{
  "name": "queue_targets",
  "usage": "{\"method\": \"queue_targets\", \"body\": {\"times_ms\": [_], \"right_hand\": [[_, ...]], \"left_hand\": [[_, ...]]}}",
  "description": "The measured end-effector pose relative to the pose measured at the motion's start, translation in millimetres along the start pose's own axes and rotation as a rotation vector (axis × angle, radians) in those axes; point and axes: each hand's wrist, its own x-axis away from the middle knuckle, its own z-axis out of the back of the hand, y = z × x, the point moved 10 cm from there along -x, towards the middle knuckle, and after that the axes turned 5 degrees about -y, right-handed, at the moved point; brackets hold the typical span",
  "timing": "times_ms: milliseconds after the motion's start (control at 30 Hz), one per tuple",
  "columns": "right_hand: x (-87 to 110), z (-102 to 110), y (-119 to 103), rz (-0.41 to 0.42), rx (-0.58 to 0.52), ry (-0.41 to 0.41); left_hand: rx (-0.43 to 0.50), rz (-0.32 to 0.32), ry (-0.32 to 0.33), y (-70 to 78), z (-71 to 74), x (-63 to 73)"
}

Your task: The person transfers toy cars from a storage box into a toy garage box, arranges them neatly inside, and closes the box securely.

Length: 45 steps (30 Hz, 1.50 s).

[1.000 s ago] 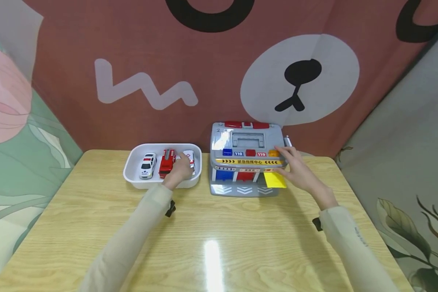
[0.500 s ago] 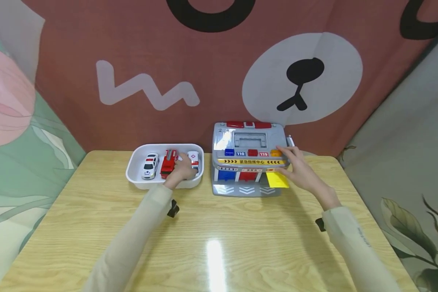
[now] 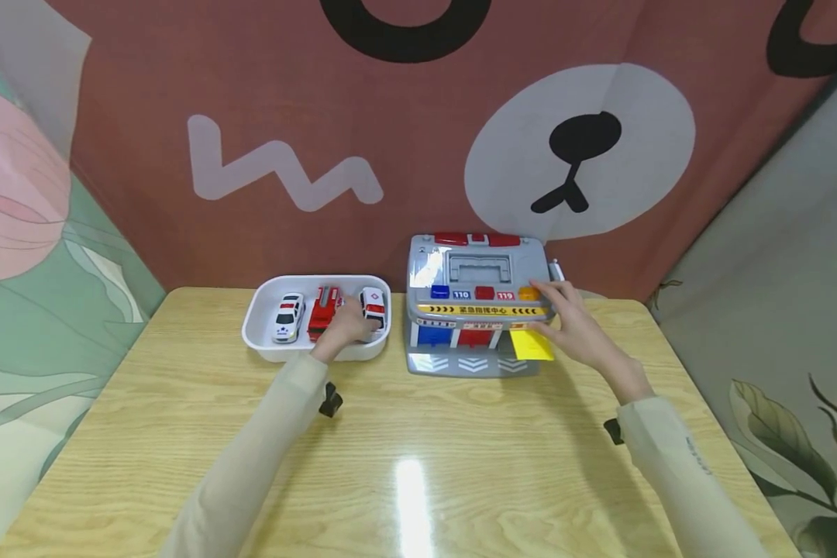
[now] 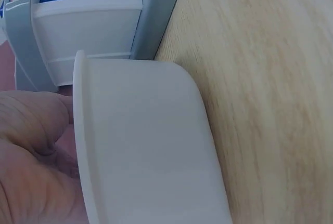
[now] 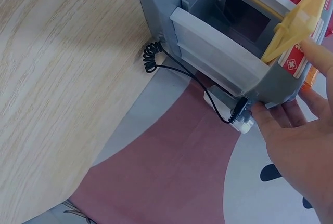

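My left hand (image 3: 351,319) reaches over the front rim of a white plastic tray (image 3: 254,341), between a red toy fire truck (image 3: 323,310) and a white toy ambulance (image 3: 373,302). Its fingertips are hidden, so I cannot tell whether they hold either vehicle. In the left wrist view this hand (image 4: 36,151) disappears behind the tray wall (image 4: 145,135). My right hand (image 3: 577,325) holds the right front roof corner of a grey toy rescue station (image 3: 425,267). Its thumb lies at the front sticker near the raised yellow door (image 3: 530,345); other fingers lie by the orange button (image 3: 528,294) and along the side.
A white toy police car (image 3: 289,318) lies at the tray's left. Blue and red doors (image 3: 435,335) of the station are down. A coiled black cord (image 5: 151,57) hangs on its right side by a small white part (image 5: 229,110). Behind the wooden table (image 3: 321,465) hangs a printed curtain (image 3: 286,77).
The ambulance has shifted slightly right in the tray, and more of it shows beside my left hand. My right hand keeps its place on the station. The head view has drifted slightly.
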Motion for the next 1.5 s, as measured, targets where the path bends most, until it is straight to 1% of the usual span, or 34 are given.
{"method": "queue_targets", "body": {"times_ms": [67,167,233,300,333,467,533,567,667,733,800,933,1067,1167,1267,1467,1500], "right_hand": [[0.1,-1,0,0.0,-0.001,-0.002],[-0.4,-4,-1,0.001,-0.004,-0.006],[-0.4,-5,-1,0.006,-0.004,-0.002],[-0.2,-4,-1,0.009,-0.003,0.004],[0.0,-4,-1,0.012,-0.002,0.008],[0.5,0,0,0.023,0.012,0.021],[0.4,2,1,0.031,0.02,0.025],[0.2,3,1,0.033,0.02,0.024],[-0.7,5,0,0.044,0.022,0.027],[-1.5,5,-1,0.049,0.017,0.027],[-1.4,5,-1,0.052,0.018,0.03],[-0.2,3,0,0.054,0.012,0.035],[-0.2,5,-2,0.061,0.022,0.041],[-1.1,6,-3,0.059,0.031,0.038],[-1.2,7,-2,0.046,0.024,0.03],[0.0,2,1,0.002,-0.01,0.0],[0.1,2,2,-0.001,-0.01,0.001]], "left_hand": [[0.018,-0.006,0.014,-2.5,3.2,2.5],[0.071,-0.001,0.028,-9.3,7.4,6.0],[0.13,0.0,0.023,-12.6,9.7,7.9],[0.212,0.013,0.002,-16.0,10.4,9.0],[0.233,0.016,-0.002,-17.3,11.4,8.9],[0.385,0.042,-0.055,-20.4,12.1,9.1],[0.461,0.059,-0.084,-21.1,10.9,9.1],[0.519,0.071,-0.105,-20.7,9.4,10.1],[0.627,0.097,-0.132,-20.2,8.2,14.2],[0.691,0.087,-0.132,-19.0,8.2,17.7],[0.731,0.074,-0.121,-19.4,7.6,21.0],[0.819,0.025,-0.095,-18.3,5.2,25.1],[0.876,-0.019,-0.067,-15.0,7.2,32.4],[0.902,-0.048,-0.068,-13.0,6.2,40.2],[0.913,-0.07,-0.088,-11.7,0.8,49.7],[0.873,-0.018,-0.089,-18.0,-13.6,71.1],[0.875,-0.021,-0.087,-17.3,-15.5,74.2]]}}
